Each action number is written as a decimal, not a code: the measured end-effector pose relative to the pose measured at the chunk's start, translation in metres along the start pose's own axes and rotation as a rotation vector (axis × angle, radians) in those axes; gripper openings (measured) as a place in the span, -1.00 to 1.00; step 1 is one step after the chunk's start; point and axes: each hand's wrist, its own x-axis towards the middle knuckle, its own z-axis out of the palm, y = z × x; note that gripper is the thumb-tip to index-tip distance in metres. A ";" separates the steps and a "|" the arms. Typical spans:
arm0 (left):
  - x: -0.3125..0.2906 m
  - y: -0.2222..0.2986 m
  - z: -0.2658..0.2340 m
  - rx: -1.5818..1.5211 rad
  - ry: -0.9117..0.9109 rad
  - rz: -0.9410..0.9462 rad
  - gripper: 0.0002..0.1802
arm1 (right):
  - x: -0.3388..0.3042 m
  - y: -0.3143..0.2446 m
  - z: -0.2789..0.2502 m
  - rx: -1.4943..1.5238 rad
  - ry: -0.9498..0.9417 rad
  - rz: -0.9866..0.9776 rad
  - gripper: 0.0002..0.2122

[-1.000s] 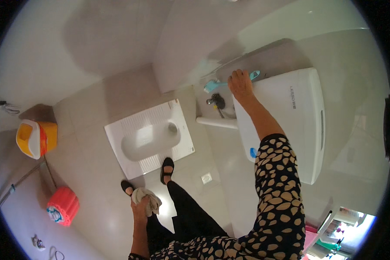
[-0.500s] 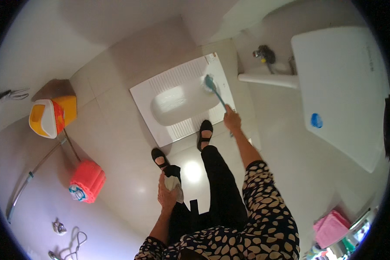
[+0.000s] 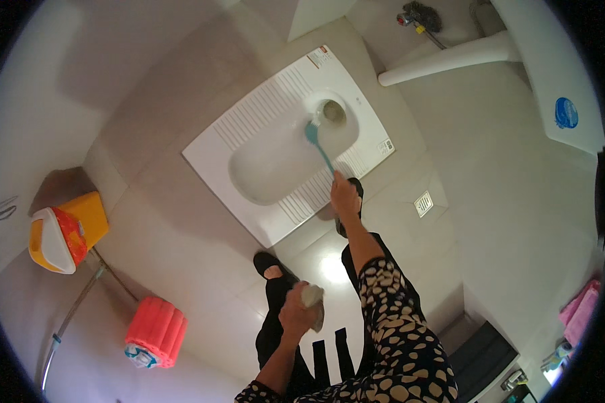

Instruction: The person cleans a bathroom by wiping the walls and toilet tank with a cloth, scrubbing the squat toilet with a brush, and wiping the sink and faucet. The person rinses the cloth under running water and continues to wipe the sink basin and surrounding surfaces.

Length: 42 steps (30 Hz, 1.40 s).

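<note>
- Our right hand (image 3: 345, 196) makes a tight grip around the end of the handle of the blue-green brush (image 3: 312, 134).
- The brush head is inside the white floor toilet (image 3: 212, 171), just beside the dark hole (image 3: 333, 112). We can't tell how hard it presses.
- Our left hand (image 3: 296, 314) has its fingers closed on a pale cloth (image 3: 312, 295), well apart from the brush.
- If we flick the brush too fast, dirty drops could jump onto our shoes, because our feet are near the toilet's edge.
- If the handle gets wet, it could slide out of our fingers and fall toward the hole.
- If our left fingers go loose, the cloth could drop to the floor.
- If we lean too far, we could lose our balance, as the smooth floor might be slippery.
- Our right arm reaches forward and down, nearly straight, with the back of the hand showing.
- Our left arm hangs low in front of our left leg, and that hand sits near the knee.
</note>
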 end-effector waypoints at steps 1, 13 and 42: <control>-0.004 0.001 0.000 0.164 -0.103 0.001 -0.55 | 0.012 0.003 0.005 0.088 0.074 -0.002 -0.69; -0.010 0.017 0.011 0.384 -0.496 0.393 -0.48 | -0.032 -0.003 0.022 -0.286 -0.106 -0.197 -0.57; 0.010 0.018 -0.008 0.315 -0.471 0.370 -0.44 | 0.023 -0.079 0.050 1.114 -0.139 0.593 -0.61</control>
